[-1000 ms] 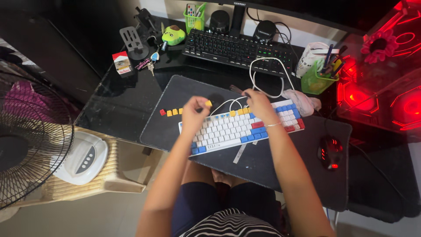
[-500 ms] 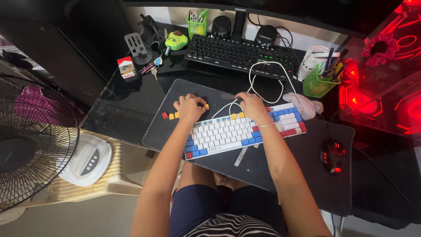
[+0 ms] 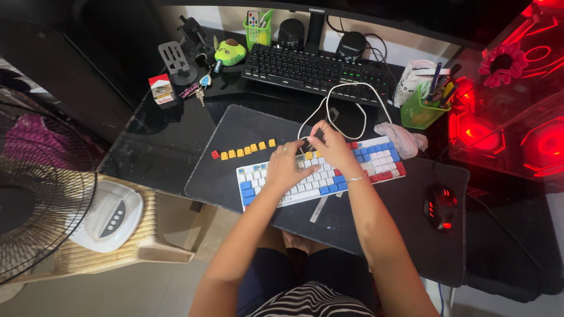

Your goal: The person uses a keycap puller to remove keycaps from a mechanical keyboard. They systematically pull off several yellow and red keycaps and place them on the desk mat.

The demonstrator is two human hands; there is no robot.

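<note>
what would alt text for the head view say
Seen from above, a person's left hand and right hand rest on a white, blue and red keyboard on a dark desk mat, beside a row of loose yellow keycaps. A black backlit keyboard sits behind.

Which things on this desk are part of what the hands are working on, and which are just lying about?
In hand:
- white keyboard with blue and red keys, under the left hand and right hand
- row of loose keycaps, one red, the others yellow
- grey desk mat

Lying about:
- black keyboard
- mouse
- white cable
- green pen cup
- crumpled cloth
- keys
- fan
</note>
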